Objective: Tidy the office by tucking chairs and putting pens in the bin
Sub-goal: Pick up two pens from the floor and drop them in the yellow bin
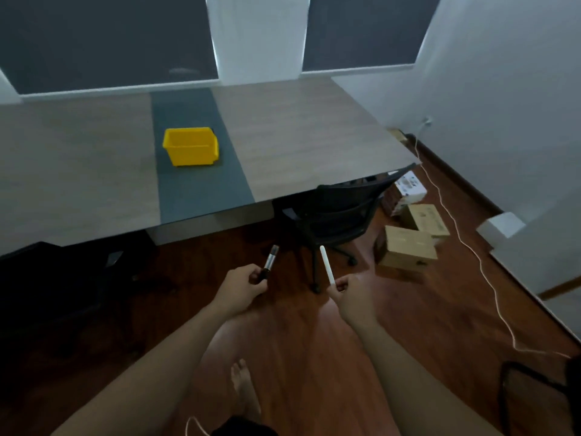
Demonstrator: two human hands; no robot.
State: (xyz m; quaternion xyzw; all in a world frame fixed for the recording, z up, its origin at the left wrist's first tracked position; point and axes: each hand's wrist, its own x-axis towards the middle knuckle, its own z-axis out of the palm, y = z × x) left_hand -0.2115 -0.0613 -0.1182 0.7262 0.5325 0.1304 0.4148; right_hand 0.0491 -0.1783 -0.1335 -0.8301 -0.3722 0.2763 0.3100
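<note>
A yellow bin (pixel 190 146) stands on the grey strip of the long wooden table (pixel 308 133), well ahead of both hands. My left hand (pixel 243 286) is closed on a dark pen with a clear end (pixel 270 262), held above the floor. My right hand (pixel 349 292) pinches a white pen (pixel 326 264) that points up and away. A black office chair (pixel 339 209) sits partly under the table's right end. Another dark chair (pixel 53 278) stands at the left, by the table edge.
Cardboard boxes (pixel 408 247) lie on the wooden floor right of the chair. A white cable (pixel 471 247) runs along the floor toward the wall socket. A black mesh chair (pixel 534 401) shows at the bottom right. My bare foot (pixel 243 385) is below.
</note>
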